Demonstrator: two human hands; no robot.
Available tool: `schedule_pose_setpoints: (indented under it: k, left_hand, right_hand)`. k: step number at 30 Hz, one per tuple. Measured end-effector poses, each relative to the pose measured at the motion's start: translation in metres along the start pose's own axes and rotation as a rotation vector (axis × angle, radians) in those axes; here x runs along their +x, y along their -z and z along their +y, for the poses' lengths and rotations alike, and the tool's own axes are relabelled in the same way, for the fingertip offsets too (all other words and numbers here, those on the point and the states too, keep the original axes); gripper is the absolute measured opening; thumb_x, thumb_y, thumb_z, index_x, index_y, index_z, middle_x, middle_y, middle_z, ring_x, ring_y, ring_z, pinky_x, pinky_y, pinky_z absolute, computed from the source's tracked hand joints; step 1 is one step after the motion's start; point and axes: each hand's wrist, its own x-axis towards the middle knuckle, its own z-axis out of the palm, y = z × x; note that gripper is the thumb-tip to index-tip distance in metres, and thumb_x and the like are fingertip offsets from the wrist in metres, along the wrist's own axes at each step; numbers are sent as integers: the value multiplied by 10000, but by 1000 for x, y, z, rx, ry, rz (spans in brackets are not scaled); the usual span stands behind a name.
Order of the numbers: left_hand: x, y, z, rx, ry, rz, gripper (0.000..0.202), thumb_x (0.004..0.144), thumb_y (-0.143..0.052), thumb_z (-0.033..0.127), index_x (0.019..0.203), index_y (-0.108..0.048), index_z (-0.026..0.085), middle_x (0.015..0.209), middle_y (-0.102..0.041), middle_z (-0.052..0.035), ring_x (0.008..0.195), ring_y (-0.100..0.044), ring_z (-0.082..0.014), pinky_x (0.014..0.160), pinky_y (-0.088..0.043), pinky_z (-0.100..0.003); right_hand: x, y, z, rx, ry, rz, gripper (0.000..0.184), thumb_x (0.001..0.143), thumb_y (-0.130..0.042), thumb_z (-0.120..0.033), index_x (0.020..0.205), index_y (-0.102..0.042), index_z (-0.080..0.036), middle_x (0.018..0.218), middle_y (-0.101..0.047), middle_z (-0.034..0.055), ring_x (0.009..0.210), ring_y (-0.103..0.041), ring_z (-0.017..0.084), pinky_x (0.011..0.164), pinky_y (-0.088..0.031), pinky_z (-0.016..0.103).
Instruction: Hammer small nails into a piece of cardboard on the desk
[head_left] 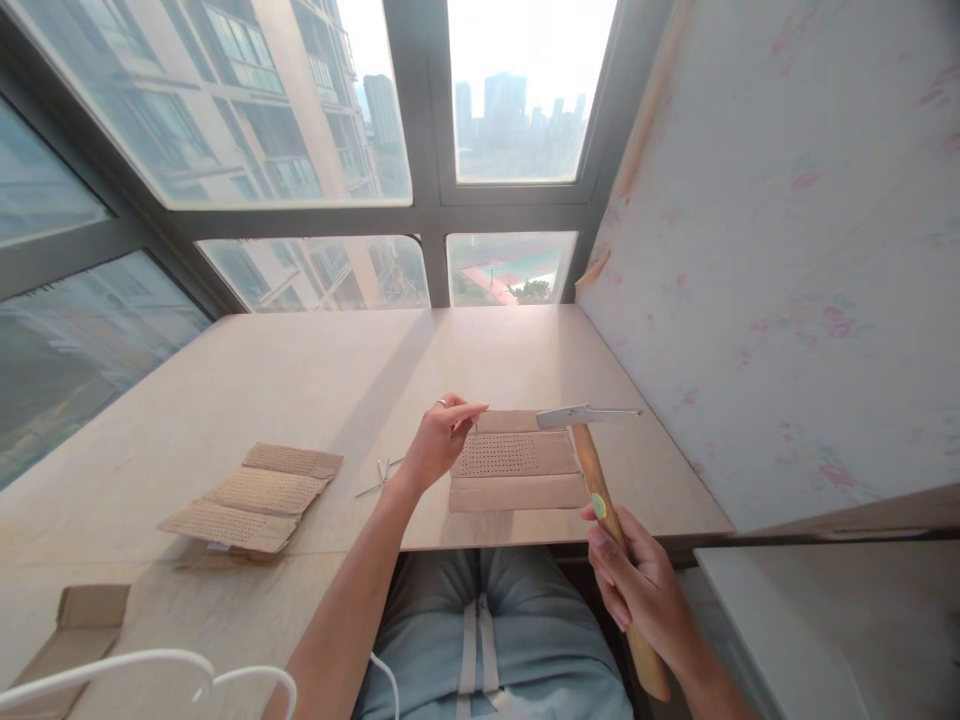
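My right hand (pixel 637 570) is wrapped round the wooden handle of a hammer (pixel 591 465). Its metal head is raised above the right end of a flat piece of cardboard (pixel 555 455), whose left and middle parts carry rows of small punched holes. At the cardboard's upper left, my left hand (pixel 444 435) pinches a thin nail, mostly hidden, with only its lower part showing under the fingertips. Several loose nails (pixel 382 474) lie on the table just left of my left wrist.
Folded cardboard full of holes (pixel 262 490) lies on the pale tabletop (pixel 300 370) to the left. Another cardboard piece (pixel 90 610) and a white cable (pixel 150 657) are at lower left. Windows (pixel 517 90) stand behind; a patterned wall (pixel 780 250) borders the right side.
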Motion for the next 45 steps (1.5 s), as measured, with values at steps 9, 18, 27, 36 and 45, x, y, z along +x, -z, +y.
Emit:
schedule_pose_setpoints:
  k: [9, 18, 27, 36, 45]
  left_hand:
    - [21, 16, 9, 204, 33, -137, 261, 859, -628, 352, 699, -708, 163, 620, -657, -13, 579, -533, -115, 559, -386, -228]
    - [16, 3, -5, -55, 144, -108, 103, 778, -662, 243, 789, -717, 157, 724, -708, -33, 655, -638, -136, 632, -496, -232]
    - [1, 0, -11, -96, 108, -95, 129, 800, -631, 198, 832, -753, 168, 811, -687, -61, 681, -604, -118, 626, -480, -227]
    - [-1, 4, -21, -78, 133, -40, 161, 818, -617, 227, 880, -760, 188, 868, -728, -65, 779, -661, -159, 645, -516, -248]
    - [-3, 7, -23, -101, 242, -20, 208, 802, -655, 311, 946, -721, 176, 877, -750, -57, 811, -709, -191, 765, -568, -305]
  right_hand:
    - [1, -1, 6, -16, -13, -41, 477, 878, -561, -574, 1142, -458, -190, 519, -358, -125, 295, -270, 17, 270, -236, 117]
    - [-3, -5, 13, 15, -61, -31, 533, 854, -583, -591, 1163, -458, -176, 451, -340, -136, 272, -258, 26, 254, -230, 118]
    - [0, -2, 20, 35, -96, 2, 644, 829, -595, -613, 1259, -417, -169, 436, -336, -144, 265, -247, 34, 238, -236, 125]
    - [0, 0, 20, 3, -99, -21, 646, 841, -584, -603, 1276, -413, -159, 442, -340, -143, 270, -255, 34, 246, -246, 127]
    - [2, -3, 16, -25, -97, -71, 618, 870, -559, -587, 1285, -401, -157, 478, -352, -136, 281, -276, 30, 259, -246, 123]
